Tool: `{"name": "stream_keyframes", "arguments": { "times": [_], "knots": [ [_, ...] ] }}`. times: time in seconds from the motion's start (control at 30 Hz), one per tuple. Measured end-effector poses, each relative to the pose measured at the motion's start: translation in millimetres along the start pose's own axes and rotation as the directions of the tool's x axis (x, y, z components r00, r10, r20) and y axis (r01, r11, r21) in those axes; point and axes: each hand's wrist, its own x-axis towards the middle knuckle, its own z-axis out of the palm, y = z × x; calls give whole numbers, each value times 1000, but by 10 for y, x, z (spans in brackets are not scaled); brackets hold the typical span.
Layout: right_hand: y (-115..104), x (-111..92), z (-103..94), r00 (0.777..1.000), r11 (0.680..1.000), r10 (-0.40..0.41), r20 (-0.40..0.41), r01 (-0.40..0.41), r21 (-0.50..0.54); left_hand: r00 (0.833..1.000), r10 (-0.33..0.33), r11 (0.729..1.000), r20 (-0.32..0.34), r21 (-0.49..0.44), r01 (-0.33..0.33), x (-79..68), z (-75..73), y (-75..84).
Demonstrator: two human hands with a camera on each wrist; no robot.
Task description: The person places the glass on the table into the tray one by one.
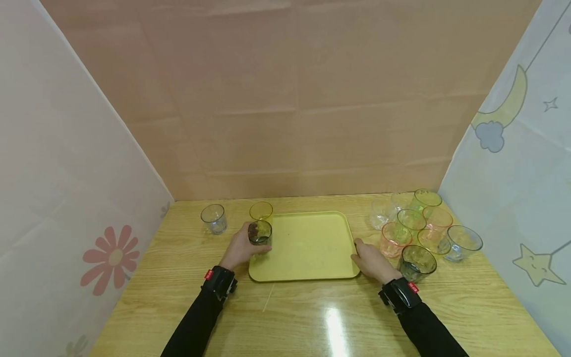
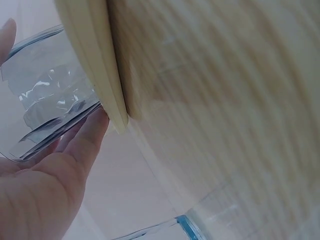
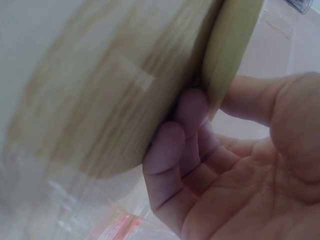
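Observation:
A yellow rectangular tray (image 1: 308,245) lies on the wooden table. My left hand (image 1: 241,248) holds a dark grey glass (image 1: 260,233) upright at the tray's left edge, thumb on the near side and fingers round the far side. The left wrist view shows this glass (image 2: 55,100) close against the tray rim (image 2: 102,65); whether it stands on the tray I cannot tell. My right hand (image 1: 374,260) grips the tray's right edge. In the right wrist view its curled fingers (image 3: 167,150) reach under the rim, with the thumb on the upper side.
A yellow glass (image 1: 260,210) stands just behind the held one, and a clear dark-rimmed glass (image 1: 215,220) farther left. Several clear, green, pink and amber glasses crowd the right side, with a dark glass (image 1: 417,263) close to my right wrist. Walls border the table's back and sides.

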Motion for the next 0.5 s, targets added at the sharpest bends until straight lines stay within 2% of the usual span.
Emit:
{"name": "stream_keyframes", "arguments": {
  "times": [0.17,0.5],
  "knots": [
    [4,1,-1,1000,1000,-2,-8,2,0,1000,-11,1000,4,17,11,-3,-1,20],
    [4,-10,-9,1000,1000,-13,-19,13,3,1000,-5,1000,25,-6,6,-13,-27,21]
  ]
}}
